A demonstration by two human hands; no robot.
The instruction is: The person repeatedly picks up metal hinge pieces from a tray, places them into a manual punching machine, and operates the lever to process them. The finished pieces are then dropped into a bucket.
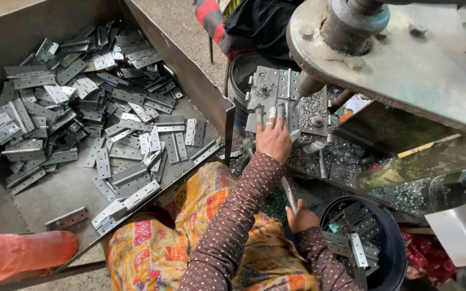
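We see the left hand (274,139) stretched forward with its fingers (269,114) spread fairly flat, the taped fingertips pressing down on a grey metal hinge (282,86) that lies opened out on the fixture plate (314,110) of the drilling machine (405,54); it pins the hinge rather than gripping it. Lower and nearer to us, the right hand (301,216) is curled closed around a slim metal lever (288,193) that slants up from it toward the fixture. Both arms wear a brown dotted sleeve (233,215), above a lap draped in yellow and orange patterned cloth (190,231). Just right of the right hand stands a dark round bucket (395,242) with several hinges lying inside it. Around the left hand and beyond the lever, bright metal shavings (346,156) cover the machine bed. Far left of both hands sits a large shallow metal tray (71,188) heaped with a loose pile of hinges (82,102), mostly toward its far end. At the bottom left edge, well apart from the hands, lies an orange plastic bottle (22,256). Beyond the left hand, another person's red and grey striped sleeve (211,19) shows at the top.
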